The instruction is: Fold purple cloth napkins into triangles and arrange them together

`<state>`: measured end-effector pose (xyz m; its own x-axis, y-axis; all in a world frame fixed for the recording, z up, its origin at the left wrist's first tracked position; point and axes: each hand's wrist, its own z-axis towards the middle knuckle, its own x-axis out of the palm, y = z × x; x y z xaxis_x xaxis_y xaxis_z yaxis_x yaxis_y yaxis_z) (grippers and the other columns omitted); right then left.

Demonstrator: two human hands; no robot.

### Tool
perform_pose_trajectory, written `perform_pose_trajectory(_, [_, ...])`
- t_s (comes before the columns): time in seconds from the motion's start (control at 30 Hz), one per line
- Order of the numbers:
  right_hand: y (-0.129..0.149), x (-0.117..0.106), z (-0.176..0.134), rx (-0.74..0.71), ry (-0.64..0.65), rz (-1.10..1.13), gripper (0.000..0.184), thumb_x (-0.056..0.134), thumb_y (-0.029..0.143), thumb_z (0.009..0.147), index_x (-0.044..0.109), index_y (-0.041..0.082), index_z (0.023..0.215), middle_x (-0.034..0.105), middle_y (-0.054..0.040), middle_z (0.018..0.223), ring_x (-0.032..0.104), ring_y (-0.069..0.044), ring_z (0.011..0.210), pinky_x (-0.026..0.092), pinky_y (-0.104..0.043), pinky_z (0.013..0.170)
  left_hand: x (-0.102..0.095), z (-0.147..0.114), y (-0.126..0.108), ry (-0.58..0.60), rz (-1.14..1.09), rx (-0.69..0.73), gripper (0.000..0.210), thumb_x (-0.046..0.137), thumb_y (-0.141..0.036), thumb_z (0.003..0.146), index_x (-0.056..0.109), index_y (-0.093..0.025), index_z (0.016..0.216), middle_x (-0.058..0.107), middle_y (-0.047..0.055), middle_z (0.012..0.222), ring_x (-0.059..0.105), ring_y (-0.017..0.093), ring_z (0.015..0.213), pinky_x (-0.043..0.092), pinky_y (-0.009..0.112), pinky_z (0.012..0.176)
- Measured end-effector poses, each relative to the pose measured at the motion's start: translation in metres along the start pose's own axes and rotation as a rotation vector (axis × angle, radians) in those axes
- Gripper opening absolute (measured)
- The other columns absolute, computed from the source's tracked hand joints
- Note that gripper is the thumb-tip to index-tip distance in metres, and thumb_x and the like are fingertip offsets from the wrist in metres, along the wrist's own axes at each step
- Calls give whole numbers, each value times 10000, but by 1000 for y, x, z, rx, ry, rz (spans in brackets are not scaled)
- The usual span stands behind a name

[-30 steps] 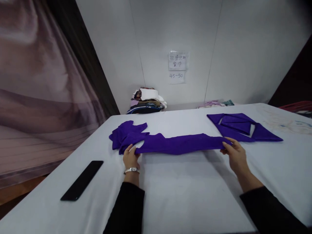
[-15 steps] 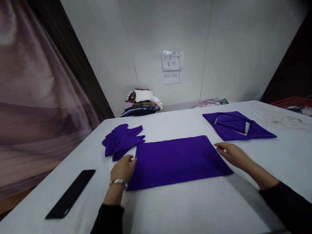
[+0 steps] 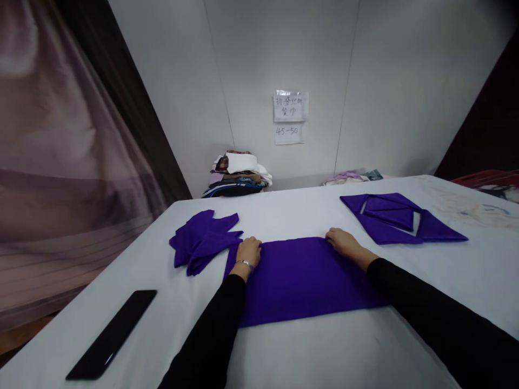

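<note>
A purple cloth napkin, folded into a rectangle, lies flat on the white-covered table. At its far edge, towards the left corner, my left hand pinches the fabric with bent fingers. My right hand grips the same far edge near the right corner, fingertips closed on it. Both forearms in black sleeves reach over the table, and the right one covers part of the napkin's right side.
Left of the napkin sits a pleated purple napkin. Another folded purple napkin lies at the back right. A long black flat object rests at the left. Stacked clothes stand behind the table, below paper signs on the wall.
Both hands have moved from the napkin's left and right sides to its far edge and closed on it. The view has tipped slightly upward.
</note>
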<state>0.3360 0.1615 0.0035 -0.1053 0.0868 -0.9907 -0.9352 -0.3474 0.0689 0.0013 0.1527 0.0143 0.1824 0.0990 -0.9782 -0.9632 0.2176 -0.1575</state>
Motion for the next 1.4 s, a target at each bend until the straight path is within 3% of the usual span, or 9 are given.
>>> perform_pose_trajectory(0.33, [-1, -6, -4, -35, -55, -25, 164, 417, 154, 816, 581, 157, 828, 596, -87, 863, 517, -192, 825, 343, -275, 719, -11, 6, -1, -13, 12, 43, 122, 490, -135, 759, 599, -190, 767, 603, 54, 880, 520, 187, 885, 352, 308, 762])
perform_pose_trajectory(0.6, [0, -19, -14, -138, -190, 185, 135, 430, 168, 780, 561, 183, 750, 604, -110, 1004, 516, -222, 972, 365, -333, 839, -22, -5, -1, -91, -44, 123, 143, 438, -123, 783, 566, -186, 797, 590, 63, 893, 505, 192, 910, 332, 327, 826])
perform_pose_trajectory(0.7, [6, -28, -32, -143, -157, 276, 159, 405, 239, 819, 547, 203, 756, 624, -81, 866, 556, -215, 837, 413, -343, 765, -30, -19, 1, -99, -84, 163, 133, 438, -147, 798, 560, -200, 810, 602, 43, 845, 523, 178, 877, 338, 306, 831])
perform_pose_trajectory(0.8, [12, -32, -59, -111, -25, 388, 170, 395, 290, 838, 549, 229, 875, 622, -40, 808, 566, -194, 714, 447, -326, 677, -35, -40, 4, -54, -144, 195, 130, 443, -207, 821, 568, -221, 853, 619, 20, 779, 554, 168, 790, 365, 287, 775])
perform_pose_trajectory(0.93, [5, -26, -86, -72, 40, 480, 418, 481, 296, 788, 461, 276, 1206, 635, -43, 960, 594, -215, 838, 464, -347, 750, -34, -67, 12, 45, -264, 221, 320, 513, -219, 788, 519, -271, 1104, 626, 22, 1034, 569, 181, 924, 374, 289, 821])
perform_pose_trajectory(1.03, [-13, -16, -80, -127, 104, 457, 292, 474, 288, 776, 609, 274, 1035, 652, -46, 904, 605, -222, 826, 465, -351, 759, -33, -66, 15, 82, -235, 179, 232, 569, -198, 737, 618, -264, 954, 650, 17, 951, 591, 184, 878, 404, 270, 776])
perform_pose_trajectory(1.13, [-30, -15, -50, -142, 121, 470, 212, 473, 333, 766, 665, 248, 792, 668, -46, 806, 613, -220, 771, 473, -339, 732, -41, -43, 14, 30, -209, 107, 109, 557, -193, 742, 656, -233, 762, 655, 29, 827, 600, 182, 807, 418, 259, 721])
perform_pose_trajectory(1.27, [-37, -58, 7, 57, -40, 475, 161, 523, 322, 705, 649, 223, 688, 682, -32, 693, 621, -218, 672, 482, -327, 651, -86, 12, 8, -120, -209, 28, 125, 535, -202, 760, 657, -230, 763, 658, 28, 838, 592, 169, 816, 417, 254, 743])
perform_pose_trajectory(1.4, [-26, -160, 42, 166, -597, 377, 188, 533, 295, 751, 657, 185, 839, 679, -43, 798, 606, -194, 772, 455, -316, 714, -172, 57, 1, -344, -213, 9, 219, 432, -239, 839, 615, -230, 959, 634, 39, 1023, 546, 180, 977, 386, 291, 844])
